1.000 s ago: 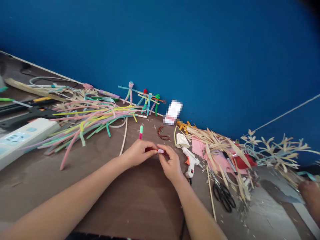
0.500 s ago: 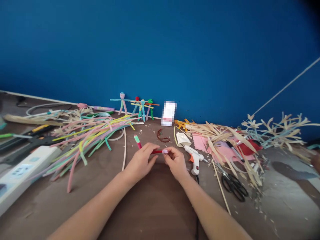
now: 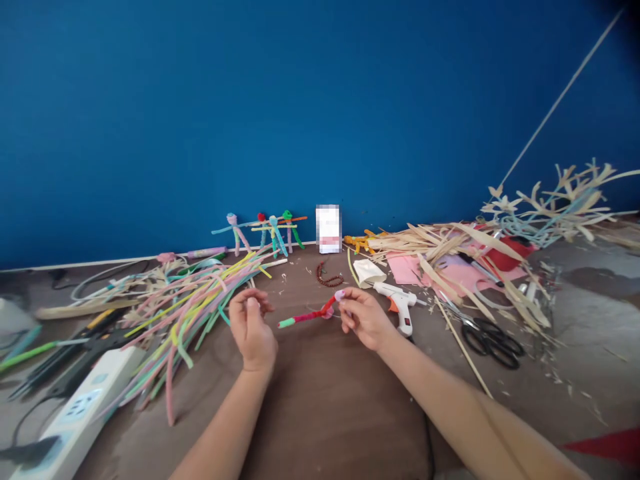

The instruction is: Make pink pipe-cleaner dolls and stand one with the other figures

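Centre: right hand fingers pinching bent red-green fuzzy stem, seemingly unfinished; left hand empty, fingers parted. Left of centre: four multicoloured fuzzy figures, apparently complete.

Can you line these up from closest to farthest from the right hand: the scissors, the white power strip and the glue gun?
In the head view, from the right hand:
1. Glue gun, just to its right.
2. Scissors, farther right.
3. White power strip, far left.

The camera on my head looks forward and down, near my left hand and right hand (both below centre), across the table to the blue wall
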